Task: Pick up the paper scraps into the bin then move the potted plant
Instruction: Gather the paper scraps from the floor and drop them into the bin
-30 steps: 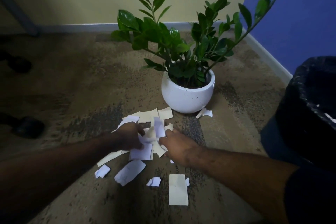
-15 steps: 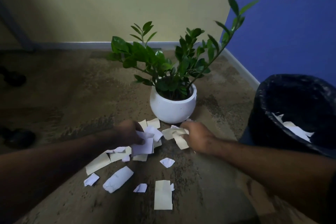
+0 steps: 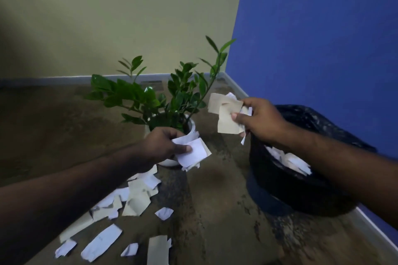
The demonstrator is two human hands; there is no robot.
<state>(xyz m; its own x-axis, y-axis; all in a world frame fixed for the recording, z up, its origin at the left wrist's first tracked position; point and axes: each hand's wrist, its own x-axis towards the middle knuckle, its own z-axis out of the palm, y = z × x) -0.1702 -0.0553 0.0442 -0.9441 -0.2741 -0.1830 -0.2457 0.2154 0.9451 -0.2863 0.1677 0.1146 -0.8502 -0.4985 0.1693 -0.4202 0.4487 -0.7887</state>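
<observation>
My right hand grips a bunch of beige and white paper scraps, held in the air just left of the rim of the black-lined bin. My left hand holds a few white scraps in front of the potted plant, whose white pot is mostly hidden behind that hand. Several loose scraps lie on the carpet below and to the left. White scraps show inside the bin.
The bin stands against the blue wall on the right, by its skirting. The plant sits near the corner with the beige wall. Patterned brown carpet lies between the scraps and the bin.
Both hands have lifted off the floor with scraps in them. My right hand has swung up and right toward the bin. The view has turned right, so the bin sits more centrally.
</observation>
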